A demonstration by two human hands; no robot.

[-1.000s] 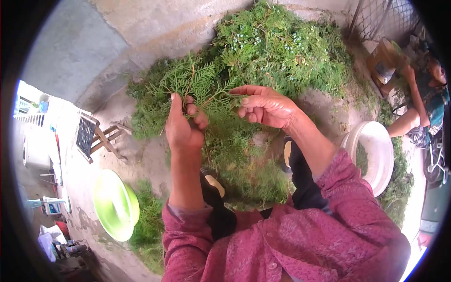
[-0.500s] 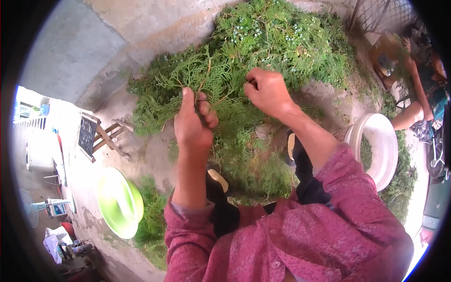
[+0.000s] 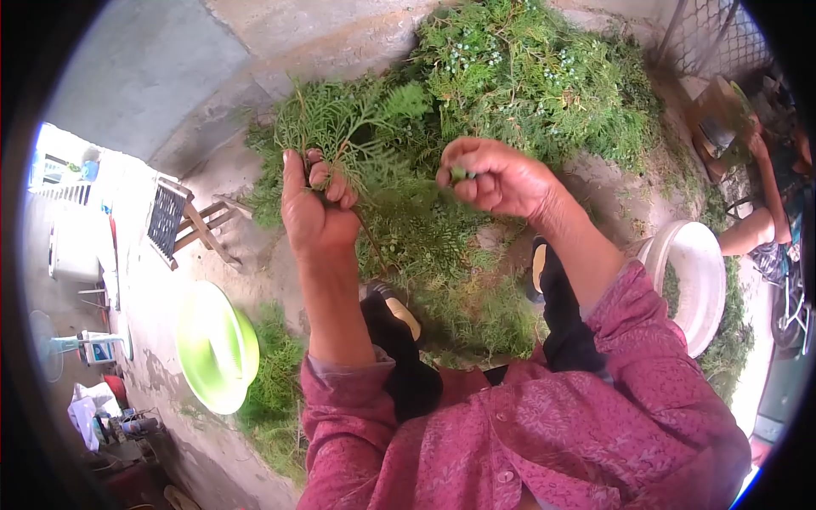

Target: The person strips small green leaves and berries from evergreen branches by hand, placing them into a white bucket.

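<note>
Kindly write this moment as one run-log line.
left hand: holds green sprig | right hand: holds small green bit | branch heap: beyond hands

- The single view comes from the person's head, looking forward and steeply down over the pink patterned long-sleeved shirt [image 3: 544, 416], which fills the lower edge at close range.
- The bare left hand [image 3: 319, 204] and bare right hand [image 3: 503, 180] show near the lens, above mid-frame.
- The heap of green leafy branches [image 3: 544, 93] lies farther off, toward the top.
- A wide, edge-bending field inside a dark rounded border takes in the light-green round plastic basin [image 3: 241, 340] at left and the white round tub [image 3: 701, 285] at right.
</note>
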